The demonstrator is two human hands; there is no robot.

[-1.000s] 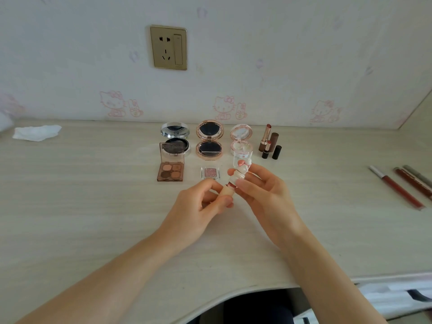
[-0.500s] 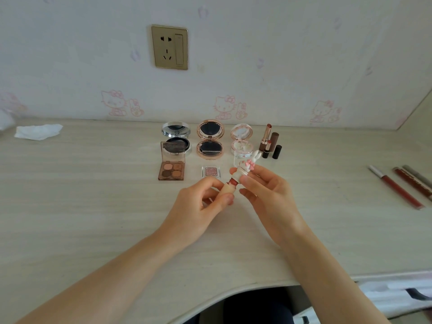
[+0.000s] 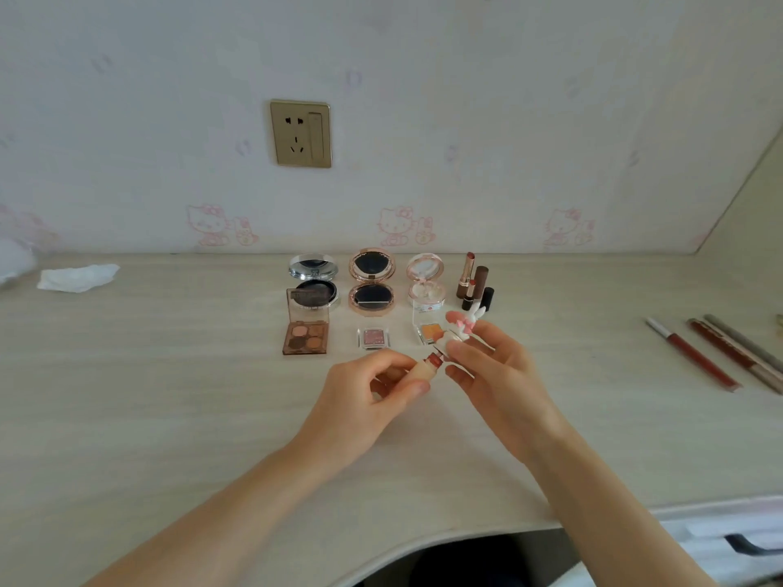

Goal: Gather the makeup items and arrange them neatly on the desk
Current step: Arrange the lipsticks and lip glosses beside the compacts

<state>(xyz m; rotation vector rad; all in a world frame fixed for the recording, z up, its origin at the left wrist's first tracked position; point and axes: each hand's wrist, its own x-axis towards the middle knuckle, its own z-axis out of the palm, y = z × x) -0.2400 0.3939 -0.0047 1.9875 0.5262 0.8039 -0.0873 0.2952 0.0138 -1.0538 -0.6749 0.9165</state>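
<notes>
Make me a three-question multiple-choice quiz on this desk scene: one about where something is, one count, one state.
1. Where do the long lip pencils lie?
A. far right of the desk
B. beside the tissue
C. under the socket

2. How many round compacts stand open in the back row?
A. two
B. three
C. five

3. What state is the small tube in?
A. capped, lying flat
B. cap off, held in both hands
C. boxed

Answers: 1 A, they lie apart near the right edge. 2 B, three mirrored lids are raised. 3 B, the left hand holds the tube, the right hand the bunny cap.
</notes>
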